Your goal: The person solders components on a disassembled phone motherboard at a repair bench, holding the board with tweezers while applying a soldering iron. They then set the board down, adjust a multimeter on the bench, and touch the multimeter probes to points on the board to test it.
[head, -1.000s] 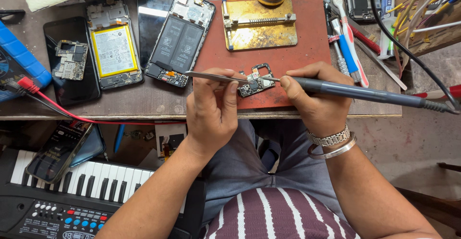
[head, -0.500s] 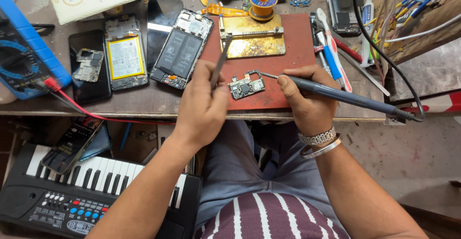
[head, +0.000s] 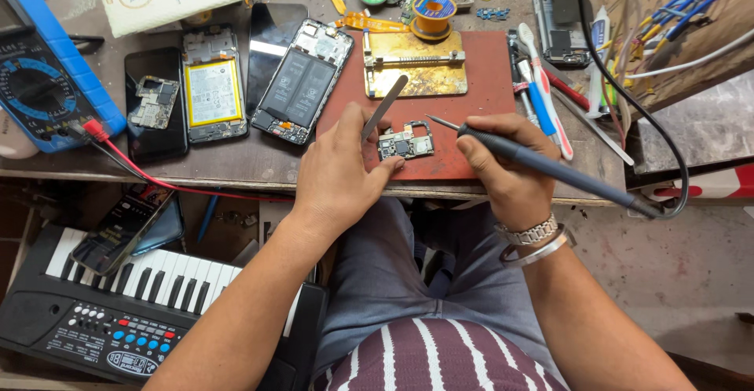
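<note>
A small phone circuit board (head: 406, 143) lies on a reddish-brown work mat (head: 481, 100) at the bench's front edge. My left hand (head: 342, 175) grips metal tweezers (head: 385, 106) that point up and away, and its fingertips press the board's near edge. My right hand (head: 510, 167) grips a dark soldering iron (head: 550, 167); its fine tip hovers just right of the board. The iron's cable (head: 667, 163) loops off to the right.
Opened phones (head: 302, 80) and a battery-bearing one (head: 212, 88) lie left of the mat. A blue multimeter (head: 43, 77) with a red lead sits far left. A brass board holder (head: 416, 65), solder spool (head: 433, 10), toothbrushes (head: 542, 92) lie behind. A toy keyboard (head: 118, 304) sits below.
The tweezers have swung from lying across the board to pointing up and away. The iron's tip has drawn back to the right of the board. The camera has come closer.
</note>
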